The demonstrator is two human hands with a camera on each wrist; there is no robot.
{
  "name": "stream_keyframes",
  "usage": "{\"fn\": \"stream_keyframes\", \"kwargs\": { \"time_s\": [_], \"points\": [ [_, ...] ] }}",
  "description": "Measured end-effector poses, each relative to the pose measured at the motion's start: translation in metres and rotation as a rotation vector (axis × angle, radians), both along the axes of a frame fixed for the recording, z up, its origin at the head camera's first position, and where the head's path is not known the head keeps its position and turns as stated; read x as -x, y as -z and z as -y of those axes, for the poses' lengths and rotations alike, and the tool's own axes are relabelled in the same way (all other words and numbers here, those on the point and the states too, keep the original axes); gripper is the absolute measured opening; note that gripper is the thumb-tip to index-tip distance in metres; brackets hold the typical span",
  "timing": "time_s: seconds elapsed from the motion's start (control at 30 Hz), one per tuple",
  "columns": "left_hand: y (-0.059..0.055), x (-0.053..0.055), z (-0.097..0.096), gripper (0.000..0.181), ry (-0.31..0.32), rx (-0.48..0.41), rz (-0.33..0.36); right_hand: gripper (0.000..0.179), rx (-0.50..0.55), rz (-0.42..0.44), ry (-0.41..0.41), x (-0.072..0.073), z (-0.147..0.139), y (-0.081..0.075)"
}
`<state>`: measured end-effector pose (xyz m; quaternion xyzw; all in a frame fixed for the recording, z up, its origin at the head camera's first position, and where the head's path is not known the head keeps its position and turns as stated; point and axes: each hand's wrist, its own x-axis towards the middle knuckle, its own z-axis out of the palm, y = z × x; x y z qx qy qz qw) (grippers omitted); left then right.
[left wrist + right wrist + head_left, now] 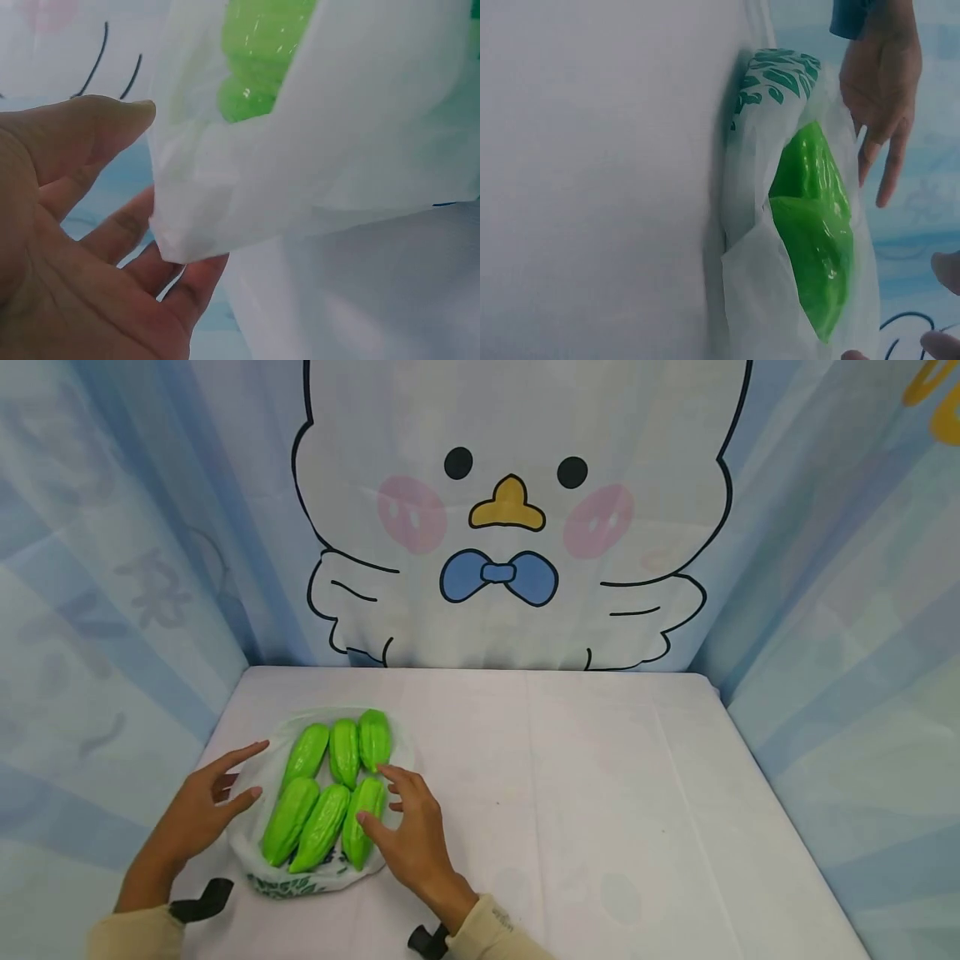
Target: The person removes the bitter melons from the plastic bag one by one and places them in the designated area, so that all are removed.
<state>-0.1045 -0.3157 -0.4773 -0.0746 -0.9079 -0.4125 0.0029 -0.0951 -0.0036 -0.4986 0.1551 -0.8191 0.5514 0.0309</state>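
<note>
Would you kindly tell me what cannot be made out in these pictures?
Head view: much of the floor of the white plastic bag, hidden under the glossy green elongated vegetables.
Left wrist view: most vegetables, hidden by the bag's side or cut off by the top edge.
Right wrist view: most of the bare right hand, cut off by frame edges.

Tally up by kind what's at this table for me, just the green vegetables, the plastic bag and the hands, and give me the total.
Green vegetables: 6
Plastic bag: 1
Hands: 2 (left hand, right hand)
Total: 9
</note>
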Motion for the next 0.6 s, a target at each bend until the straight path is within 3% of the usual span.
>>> {"fn": "stream_keyframes", "kwargs": {
  "time_s": [0.23,0.6],
  "points": [
    [0.006,0.001,0.014,0.065,0.038,-0.158,0.07,0.066,-0.043,0.026,-0.033,-0.005,0.007,0.005],
    [0.02,0.004,0.027,0.066,0.217,-0.451,0.147,0.068,-0.194,0.101,-0.023,-0.005,0.014,0.011]
  ]
}}
